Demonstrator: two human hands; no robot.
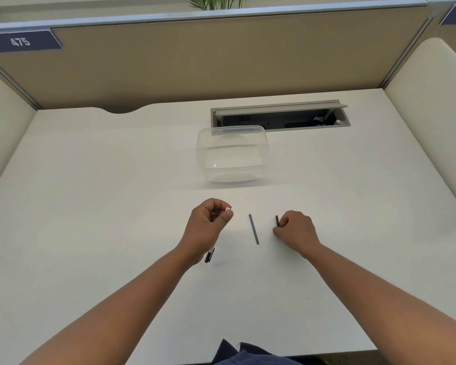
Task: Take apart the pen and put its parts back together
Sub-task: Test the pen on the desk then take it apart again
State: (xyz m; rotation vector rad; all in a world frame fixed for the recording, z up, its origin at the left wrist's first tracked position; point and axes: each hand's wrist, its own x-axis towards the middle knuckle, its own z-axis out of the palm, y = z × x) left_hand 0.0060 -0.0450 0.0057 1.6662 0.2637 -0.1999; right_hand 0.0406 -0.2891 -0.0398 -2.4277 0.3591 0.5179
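The left hand [208, 225] is curled closed around the pen barrel [209, 255], whose black end pokes out below the heel of the palm while a small white tip [228, 208] shows between thumb and forefinger. The right hand [295, 230] rests knuckles-up on the desk, fingers pinched shut on a short dark pen piece [277, 220] that stands out just past the fingertips. Between the two hands, touching neither, a thin grey refill [253, 229] lies flat on the white desk [90, 206], pointing roughly away from the person. Bare desktop spreads wide to either side of the arms and in front of the near edge, where a bit of dark blue clothing [242, 355] shows. Beyond the hands, apart from them, sits a clear plastic container [232, 154] with nothing visible inside. Just behind it a grey cable tray [279, 115] is set into the desk with its flap raised, dark inside. Tan partition panels [221, 59] close off the back and both sides.
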